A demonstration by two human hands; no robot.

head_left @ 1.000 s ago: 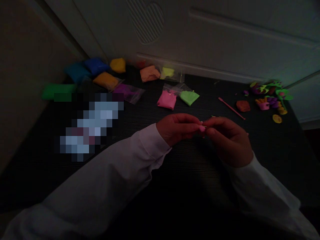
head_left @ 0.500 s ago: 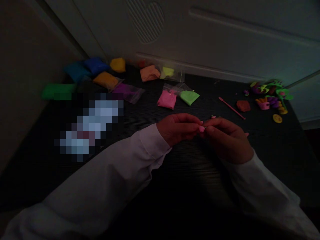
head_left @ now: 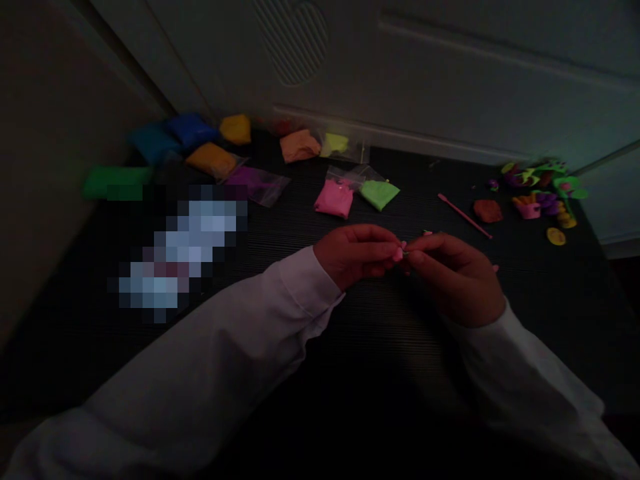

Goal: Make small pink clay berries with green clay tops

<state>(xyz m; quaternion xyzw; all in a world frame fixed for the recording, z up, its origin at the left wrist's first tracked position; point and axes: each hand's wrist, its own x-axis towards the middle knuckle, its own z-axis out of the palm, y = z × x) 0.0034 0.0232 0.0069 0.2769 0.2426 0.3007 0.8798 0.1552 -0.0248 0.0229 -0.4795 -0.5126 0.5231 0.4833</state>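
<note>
My left hand [head_left: 356, 255] and my right hand [head_left: 457, 277] meet over a dark ribbed tabletop [head_left: 350, 347] in dim light. Both pinch a tiny pink lump of clay [head_left: 398, 253] between their fingertips. The fingers of each hand are curled in and pressed together around it. Both arms wear white sleeves. A small pink bit [head_left: 427, 233] lies on the table just behind my right hand.
Bags of coloured clay lie behind: a pink bag [head_left: 333, 198], a green bag [head_left: 379, 194], an orange bag [head_left: 299, 145], a purple bag [head_left: 257, 183], blue bags [head_left: 193, 129]. A pink stick tool [head_left: 464, 216], a red lump [head_left: 487, 211] and small clay figures [head_left: 543, 190] sit at right. A pale wall panel stands behind.
Both hands have stayed together on the pink lump, shifting only slightly upward; the fingers have worked it a little.
</note>
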